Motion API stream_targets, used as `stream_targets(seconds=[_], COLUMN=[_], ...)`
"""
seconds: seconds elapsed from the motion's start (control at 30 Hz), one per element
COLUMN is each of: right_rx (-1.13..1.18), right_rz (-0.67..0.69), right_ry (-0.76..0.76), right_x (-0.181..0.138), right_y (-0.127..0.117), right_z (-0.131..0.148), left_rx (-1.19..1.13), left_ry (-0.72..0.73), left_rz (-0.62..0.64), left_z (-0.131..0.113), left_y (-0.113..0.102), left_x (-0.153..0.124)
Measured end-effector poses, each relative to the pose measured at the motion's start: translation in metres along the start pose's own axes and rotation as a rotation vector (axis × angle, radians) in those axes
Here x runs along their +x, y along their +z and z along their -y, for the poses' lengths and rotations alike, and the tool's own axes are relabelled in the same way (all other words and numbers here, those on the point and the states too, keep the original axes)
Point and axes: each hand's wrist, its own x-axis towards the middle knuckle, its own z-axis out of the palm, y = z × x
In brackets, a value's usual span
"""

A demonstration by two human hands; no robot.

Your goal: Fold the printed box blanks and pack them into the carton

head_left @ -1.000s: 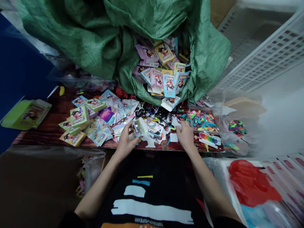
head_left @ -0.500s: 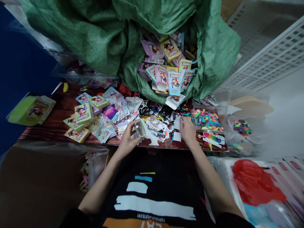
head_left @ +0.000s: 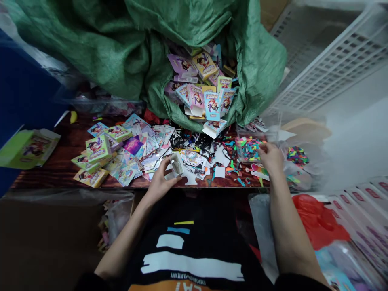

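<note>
My left hand (head_left: 159, 181) is shut on a small white folded cardboard box (head_left: 177, 164) at the near edge of the wooden table (head_left: 45, 180). Flat printed cards and assembled toy boxes (head_left: 100, 148) lie to its left. Black plastic parts (head_left: 188, 141) lie scattered beyond it. My right hand (head_left: 272, 158) is at the near corner of a clear plastic tray (head_left: 250, 148) full of multicoloured paper pieces. I cannot tell whether its fingers hold anything. Printed boxes (head_left: 206, 81) are heaped in the mouth of a green woven sack (head_left: 91, 48).
A white slatted plastic crate (head_left: 333, 68) stands at the upper right. A clear bag of coloured pieces (head_left: 297, 157) lies right of the table. A lime-green box (head_left: 28, 148) sits at the far left. Packaged cards and red plastic (head_left: 318, 220) lie at the lower right.
My right hand has moved rightward from the scraps on the table to the tray of coloured pieces. My left hand keeps the small box, and the view has shifted slightly.
</note>
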Motion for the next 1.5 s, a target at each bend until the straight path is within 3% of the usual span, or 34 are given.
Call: stream_targets(seconds=[0.07, 0.17, 0.27, 0.43, 0.53, 0.6, 0.83, 0.97, 1.07, 1.17, 1.3, 1.4, 1.5], right_rx=[-0.116, -0.131, -0.135, 0.018, 0.053, 0.070, 0.171, 0.283, 0.362, 0.386, 0.353, 0.266, 0.258], right_rz=[0.092, 0.225, 0.308, 0.209, 0.165, 0.113, -0.005, -0.001, 0.112, 0.317, 0.580, 0.591, 0.531], right_ry=[0.027, -0.064, -0.176, -0.224, -0.224, -0.209, -0.245, -0.319, -0.424, -0.532, -0.666, -0.658, -0.634], right_x=[0.019, 0.030, 0.030, 0.032, 0.035, 0.037, 0.053, 0.051, 0.031, -0.004, -0.053, -0.077, -0.082], right_y=[0.004, 0.021, 0.038, 0.049, 0.044, 0.038, 0.008, -0.012, -0.019, -0.011, 0.019, 0.038, 0.039], right_z=[-0.010, -0.009, 0.003, 0.016, 0.014, 0.010, 0.002, 0.020, 0.044, 0.068, 0.090, 0.093, 0.087], left_rx=[0.005, -0.044, -0.248, -0.481, -0.515, -0.533, -0.462, -0.474, -0.539, -0.604, -0.647, -0.611, -0.576], left_ry=[-0.016, -0.075, -0.182, -0.316, -0.318, -0.296, -0.170, -0.177, -0.246, -0.295, -0.327, -0.343, -0.337], left_rz=[0.003, 0.047, 0.229, 0.599, 0.653, 0.622, 0.479, 0.451, 0.429, 0.429, 0.464, 0.451, 0.411], left_z=[-0.003, -0.009, -0.014, -0.008, 0.003, 0.008, 0.007, 0.001, -0.003, -0.003, 0.000, 0.004, 0.007], left_y=[0.001, 0.006, 0.026, 0.092, 0.122, 0.128, 0.112, 0.102, 0.086, 0.063, 0.042, 0.038, 0.034], left_x=[0.000, -0.001, -0.001, 0.013, 0.035, 0.053, 0.099, 0.100, 0.087, 0.066, 0.039, 0.027, 0.020])
